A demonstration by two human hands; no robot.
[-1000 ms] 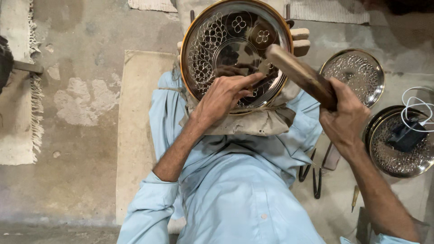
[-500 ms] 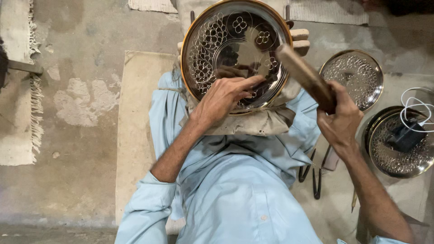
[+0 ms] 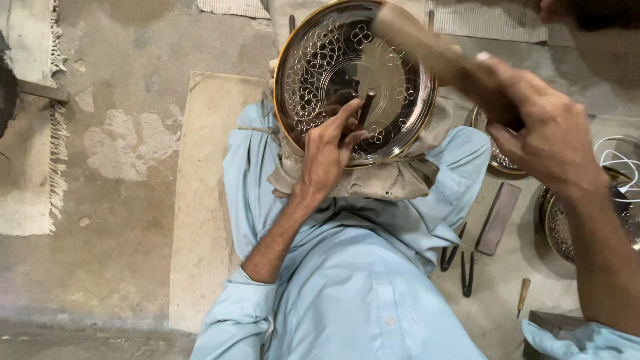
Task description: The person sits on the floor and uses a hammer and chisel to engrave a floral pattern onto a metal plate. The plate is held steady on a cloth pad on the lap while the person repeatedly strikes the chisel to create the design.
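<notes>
A round metal tray with engraved clover and ring patterns rests on a cloth pad across my lap. My left hand presses on the tray and holds a thin dark chisel upright against its surface. My right hand is raised above the tray's right side, gripping a wooden mallet whose head hovers over the tray's upper right.
Two more engraved metal dishes lie on the floor at right, one holding white cable. A flat dark bar, black pliers and a small wooden-handled tool lie beside my leg. Mats cover the concrete floor.
My right hand has lifted the mallet up and away from the chisel, rising closer to the camera. The left hand stays on the tray with the chisel.
</notes>
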